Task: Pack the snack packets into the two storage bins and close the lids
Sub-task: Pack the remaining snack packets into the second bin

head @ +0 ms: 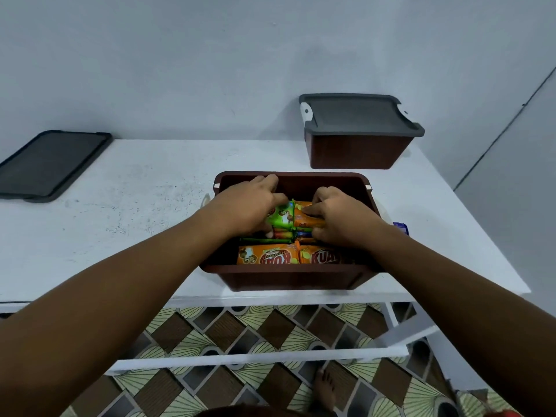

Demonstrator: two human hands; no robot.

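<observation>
At the far left of the counter (135,191) a loose lid (51,165) lies flat, well apart from the bins. In the middle, at the near edge, stands the open bin (288,278), with both hands down inside it. The left hand (249,206) grips a green packet (282,216), thumb under it and fingers (270,179) reaching over toward the far wall. Touching that packet on the right, an orange packet (304,219) is pinched by the curled fingers of the right hand (340,219). The front row (264,256), two more orange packets, lies along the near wall. A small blue thing (401,228) peeks out just beside the bin's right wall; it may be another packet, but it is too hidden to tell. At the back right the second bin (358,155) sits with its lid on. I judge one bin finished and this one nearly filled. What is left is to settle these packets, add any stray and fit the loose lid.
</observation>
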